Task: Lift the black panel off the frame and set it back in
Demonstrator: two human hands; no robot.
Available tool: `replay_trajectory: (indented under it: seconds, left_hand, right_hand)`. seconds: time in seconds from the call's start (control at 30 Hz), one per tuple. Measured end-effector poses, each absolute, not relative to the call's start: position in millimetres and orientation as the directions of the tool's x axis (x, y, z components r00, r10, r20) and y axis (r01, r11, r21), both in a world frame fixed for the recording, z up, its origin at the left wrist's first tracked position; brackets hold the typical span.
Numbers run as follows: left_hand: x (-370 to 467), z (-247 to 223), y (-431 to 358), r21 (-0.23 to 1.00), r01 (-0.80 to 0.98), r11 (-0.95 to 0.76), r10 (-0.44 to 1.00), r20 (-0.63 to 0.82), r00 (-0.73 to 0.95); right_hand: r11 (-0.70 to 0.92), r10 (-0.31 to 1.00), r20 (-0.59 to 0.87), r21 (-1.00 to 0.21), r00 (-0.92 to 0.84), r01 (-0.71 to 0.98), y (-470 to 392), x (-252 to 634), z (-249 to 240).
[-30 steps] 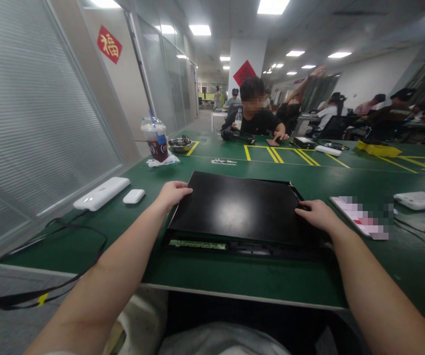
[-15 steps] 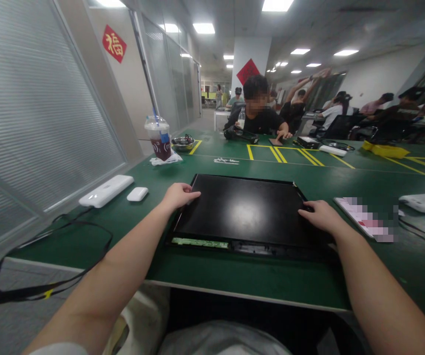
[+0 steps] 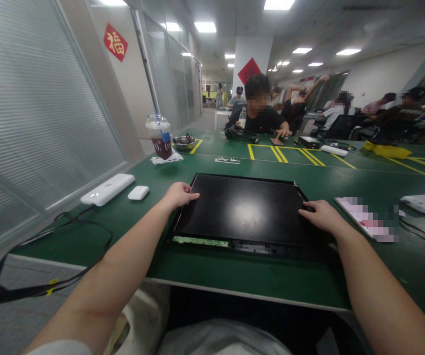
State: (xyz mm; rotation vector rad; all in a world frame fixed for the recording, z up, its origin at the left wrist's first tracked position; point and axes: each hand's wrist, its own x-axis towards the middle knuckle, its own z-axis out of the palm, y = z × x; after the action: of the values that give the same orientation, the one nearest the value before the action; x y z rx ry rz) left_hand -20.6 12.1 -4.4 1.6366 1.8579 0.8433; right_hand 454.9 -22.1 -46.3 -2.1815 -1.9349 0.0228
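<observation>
A black display panel (image 3: pixel 242 209) lies on the green table in front of me, its screen upward and a light glaring off its middle. Along its near edge runs a green circuit board strip (image 3: pixel 200 241), beside a dark bare section. My left hand (image 3: pixel 180 195) grips the panel's left edge, thumb on top and the other fingers curled at the side. On the opposite edge, my right hand (image 3: pixel 321 214) holds the panel the same way, its fingertips partly hidden.
Left stand a white power bank (image 3: pixel 108 189), a small white case (image 3: pixel 138 192) and a drink cup (image 3: pixel 160 140). A phone (image 3: pixel 364 217) lies right of the panel. Small white pieces (image 3: pixel 227 160) lie beyond it. A person (image 3: pixel 260 108) sits across the table (image 3: pixel 271 276). A black strap (image 3: pixel 23 294) hangs left.
The view has shifted very slightly. Both hands keep their places on the panel's edges, and the panel lies as before.
</observation>
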Motion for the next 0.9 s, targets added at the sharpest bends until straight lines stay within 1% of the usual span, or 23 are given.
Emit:
replay_trajectory:
  seconds: [0.1,0.2,0.3,0.37,0.47,0.53,0.67,0.8,0.9]
  left_hand:
    - [-22,-5,14,0.702,0.709,0.061,0.989,0.050,-0.136]
    - [-23,-5,16,0.633,0.773,0.033,0.992,0.073,-0.102]
    - [-23,-4,15,0.587,0.808,0.037,0.995,0.055,-0.085]
    - [-24,-1,14,0.590,0.807,0.036,0.991,0.083,-0.105]
    - [-26,3,14,0.622,0.782,0.027,0.957,0.209,-0.200]
    - [-28,5,15,0.636,0.771,0.029,0.938,0.250,-0.241]
    - [-31,3,17,0.612,0.789,0.052,0.963,0.177,-0.201]
    - [-32,1,19,0.526,0.849,0.049,0.983,0.126,-0.135]
    - [-33,0,19,0.472,0.880,0.048,0.995,0.057,-0.085]
  right_hand:
    - [-0.106,0.982,0.134,-0.193,0.134,0.975,-23,454,-46]
    - [-0.112,0.981,0.135,-0.183,0.138,0.977,-24,453,-45]
    - [-0.113,0.982,0.132,-0.167,0.136,0.979,-24,452,-44]
    - [-0.114,0.983,0.126,-0.159,0.134,0.981,-24,451,-43]
    - [-0.118,0.985,0.110,-0.143,0.134,0.983,-24,450,-43]
    - [-0.110,0.986,0.110,-0.143,0.127,0.984,-24,450,-42]
    - [-0.103,0.985,0.125,-0.147,0.122,0.984,-25,450,-42]
    - [-0.101,0.984,0.130,-0.156,0.122,0.982,-25,450,-43]
    - [-0.114,0.980,0.146,-0.171,0.139,0.979,-25,449,-43]
